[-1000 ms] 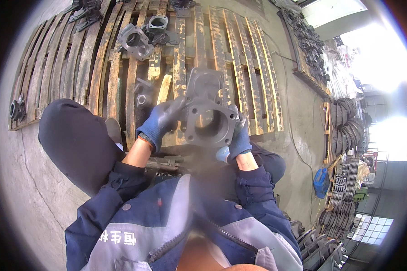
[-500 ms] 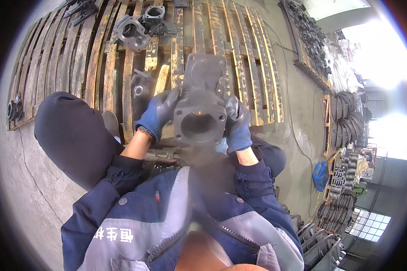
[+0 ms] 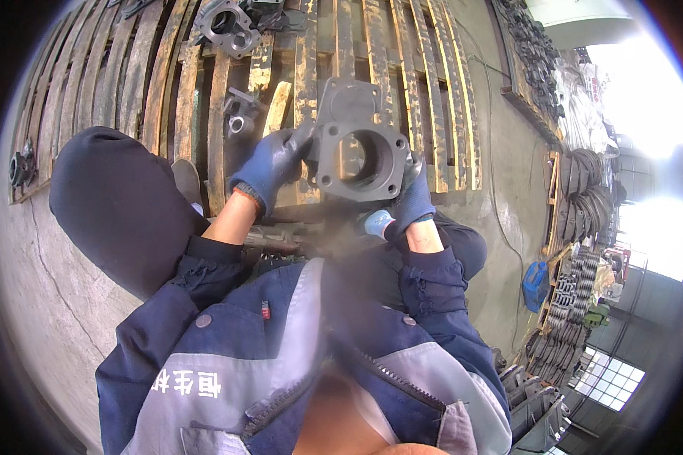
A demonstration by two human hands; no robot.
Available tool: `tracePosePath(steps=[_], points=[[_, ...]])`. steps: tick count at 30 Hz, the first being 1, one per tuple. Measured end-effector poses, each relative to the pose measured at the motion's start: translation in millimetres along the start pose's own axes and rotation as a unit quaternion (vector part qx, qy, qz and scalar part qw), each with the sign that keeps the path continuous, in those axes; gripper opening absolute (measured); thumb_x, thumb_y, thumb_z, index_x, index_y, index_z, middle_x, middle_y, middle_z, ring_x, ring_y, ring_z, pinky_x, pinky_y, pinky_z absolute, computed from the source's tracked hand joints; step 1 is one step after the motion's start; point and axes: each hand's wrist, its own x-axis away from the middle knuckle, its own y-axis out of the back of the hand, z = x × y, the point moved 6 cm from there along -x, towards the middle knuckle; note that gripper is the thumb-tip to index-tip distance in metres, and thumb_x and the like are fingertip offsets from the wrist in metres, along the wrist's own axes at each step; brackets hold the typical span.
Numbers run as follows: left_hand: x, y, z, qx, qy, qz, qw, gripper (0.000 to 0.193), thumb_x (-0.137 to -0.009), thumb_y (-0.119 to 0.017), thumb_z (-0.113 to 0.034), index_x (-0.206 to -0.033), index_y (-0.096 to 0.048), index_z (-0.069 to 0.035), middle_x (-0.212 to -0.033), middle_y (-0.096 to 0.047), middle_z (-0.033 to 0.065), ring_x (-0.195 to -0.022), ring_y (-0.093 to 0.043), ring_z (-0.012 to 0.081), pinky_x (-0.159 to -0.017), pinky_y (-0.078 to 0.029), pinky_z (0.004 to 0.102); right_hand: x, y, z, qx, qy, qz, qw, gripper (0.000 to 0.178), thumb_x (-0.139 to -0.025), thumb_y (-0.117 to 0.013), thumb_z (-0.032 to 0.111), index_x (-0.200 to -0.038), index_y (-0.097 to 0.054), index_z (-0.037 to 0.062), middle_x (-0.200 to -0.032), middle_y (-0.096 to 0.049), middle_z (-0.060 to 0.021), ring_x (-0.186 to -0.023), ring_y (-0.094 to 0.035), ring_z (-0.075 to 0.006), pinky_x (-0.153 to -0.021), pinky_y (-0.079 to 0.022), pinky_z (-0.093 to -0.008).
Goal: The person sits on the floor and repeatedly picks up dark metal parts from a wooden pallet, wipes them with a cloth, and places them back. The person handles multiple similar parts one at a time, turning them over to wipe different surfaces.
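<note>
Between my two gloved hands I hold up a dark grey metal casting (image 3: 393, 155) with a square flange, a round bore and a bolt hole at each corner. My left hand (image 3: 279, 158), in a blue glove with a dark coated palm, grips its left side. On the opposite side my right hand (image 3: 415, 191), gloved alike, is closed round the edge; some fingers are hidden behind the metal. Pallet slats show through the bore. A smaller casting (image 3: 242, 114) lies on the wooden pallet (image 3: 306, 83) ahead of my left hand, beside a loose wood piece (image 3: 278, 107).
A flanged casting (image 3: 228, 29) rests farther up the pallet, and another small casting (image 3: 22, 167) sits at its far left edge. A cable (image 3: 493, 193) runs over the concrete floor on the right. Beyond it are a blue container (image 3: 536, 287) and stacked metal parts (image 3: 577, 299).
Both hands have raised the casting slightly and shifted it right. It has turned so that its bore now faces me more squarely, with the pallet visible through it.
</note>
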Motion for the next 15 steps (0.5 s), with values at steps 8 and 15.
tracePosePath(steps=[8, 15], points=[[-11.4, -0.9, 26.0, 0.029, 0.039, -0.015, 0.999, 0.058, -0.088, -0.056, -0.062, -0.085, -0.067, -0.005, -0.060, -0.050, 0.0004, -0.046, -0.042, 0.0113, -0.045, -0.030, 0.0274, -22.2, 28.5, -35.7, -0.004, 0.017, -0.055, 0.998, 0.033, -0.100, -0.048, 0.029, -0.115, -0.060, 0.0025, -0.104, -0.065, -0.0091, -0.089, -0.064, -0.0219, -0.077, -0.054, -0.0362], [-22.1, -9.4, 31.7, -0.228, -0.066, 0.050, 0.970, 0.032, -0.088, -0.054, -0.008, -0.120, -0.057, -0.012, -0.097, -0.064, 0.0216, -0.086, -0.065, 0.0352, -0.072, -0.053, 0.0418, -6.9, 23.3, 3.6, 0.134, 0.003, -0.094, 0.986, 0.033, -0.100, -0.048, 0.027, -0.109, -0.062, -0.0005, -0.097, -0.066, -0.0086, -0.080, -0.065, -0.0205, -0.071, -0.056, -0.0369]])
